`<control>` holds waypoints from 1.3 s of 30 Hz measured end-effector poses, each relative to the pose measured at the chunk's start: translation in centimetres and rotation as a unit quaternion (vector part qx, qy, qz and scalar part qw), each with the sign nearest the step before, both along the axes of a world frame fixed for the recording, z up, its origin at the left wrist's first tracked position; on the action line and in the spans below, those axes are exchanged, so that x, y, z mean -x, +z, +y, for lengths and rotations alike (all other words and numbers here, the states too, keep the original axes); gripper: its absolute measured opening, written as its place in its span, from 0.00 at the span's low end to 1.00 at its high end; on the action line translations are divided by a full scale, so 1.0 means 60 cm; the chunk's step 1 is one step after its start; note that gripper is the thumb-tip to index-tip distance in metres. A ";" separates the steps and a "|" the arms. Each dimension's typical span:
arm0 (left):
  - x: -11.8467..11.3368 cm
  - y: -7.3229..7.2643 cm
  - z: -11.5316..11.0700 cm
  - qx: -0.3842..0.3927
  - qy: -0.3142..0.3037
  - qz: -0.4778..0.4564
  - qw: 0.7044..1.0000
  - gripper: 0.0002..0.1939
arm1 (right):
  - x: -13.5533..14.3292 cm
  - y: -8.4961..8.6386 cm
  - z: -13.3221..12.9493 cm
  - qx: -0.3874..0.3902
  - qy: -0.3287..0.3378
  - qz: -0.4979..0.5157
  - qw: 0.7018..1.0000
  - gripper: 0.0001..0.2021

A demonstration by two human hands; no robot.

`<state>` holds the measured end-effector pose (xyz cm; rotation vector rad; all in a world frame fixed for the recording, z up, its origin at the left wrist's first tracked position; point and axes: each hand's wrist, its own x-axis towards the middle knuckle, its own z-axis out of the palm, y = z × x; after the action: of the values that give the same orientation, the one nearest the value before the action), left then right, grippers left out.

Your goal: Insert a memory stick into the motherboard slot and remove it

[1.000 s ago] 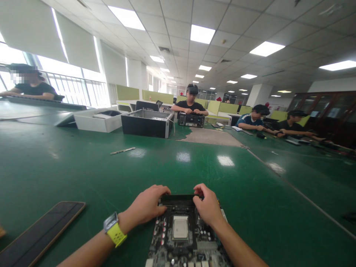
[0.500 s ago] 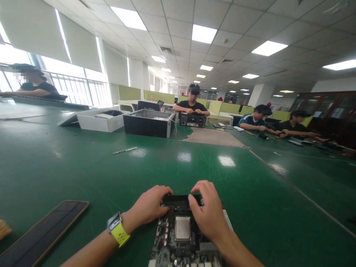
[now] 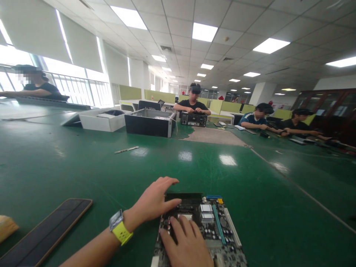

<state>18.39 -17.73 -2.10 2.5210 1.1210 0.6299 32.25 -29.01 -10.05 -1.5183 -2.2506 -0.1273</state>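
A motherboard (image 3: 207,230) lies on the green table in front of me, with a dark upright memory stick (image 3: 191,195) along its far edge. Around the left end of that stick is my left hand (image 3: 152,198), thumb and fingers apart; whether it touches the stick I cannot tell. My right hand (image 3: 190,243) spreads its fingers over the near left part of the board. Those fingers partly cover the silver processor (image 3: 185,216). Two white heatsinks (image 3: 206,213) and a blue slot (image 3: 219,224) show to the right. A watch with a yellow strap (image 3: 121,230) is on my left wrist.
A dark flat panel (image 3: 52,231) lies at the left beside a tan object (image 3: 7,227). Farther off are a metal strip (image 3: 126,150), a black computer case (image 3: 148,125) and a white box (image 3: 102,121). Several people work around the table.
My right hand has left the memory stick and come back toward me over the processor area. My left hand's fingers have lifted and straightened slightly.
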 end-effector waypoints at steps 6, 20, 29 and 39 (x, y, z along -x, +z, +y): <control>0.004 -0.011 0.011 0.006 0.010 -0.008 1.000 0.24 | -0.002 -0.012 -0.005 0.060 0.011 0.019 0.998 0.20; 0.027 -0.018 0.035 -0.001 0.044 -0.019 0.999 0.23 | -0.213 0.056 0.072 0.111 -0.127 0.008 0.986 0.30; 0.031 -0.023 0.038 0.023 0.052 -0.013 0.998 0.24 | -0.581 0.002 0.119 0.109 -0.459 -0.067 0.879 0.33; 0.034 -0.031 0.045 0.032 0.055 -0.006 0.998 0.25 | -0.576 -0.001 0.121 0.099 -0.474 -0.054 0.873 0.34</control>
<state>16.37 -15.05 -3.96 2.4121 1.2610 0.6253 66.80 -21.73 -10.11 -2.6541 -1.4021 -0.2697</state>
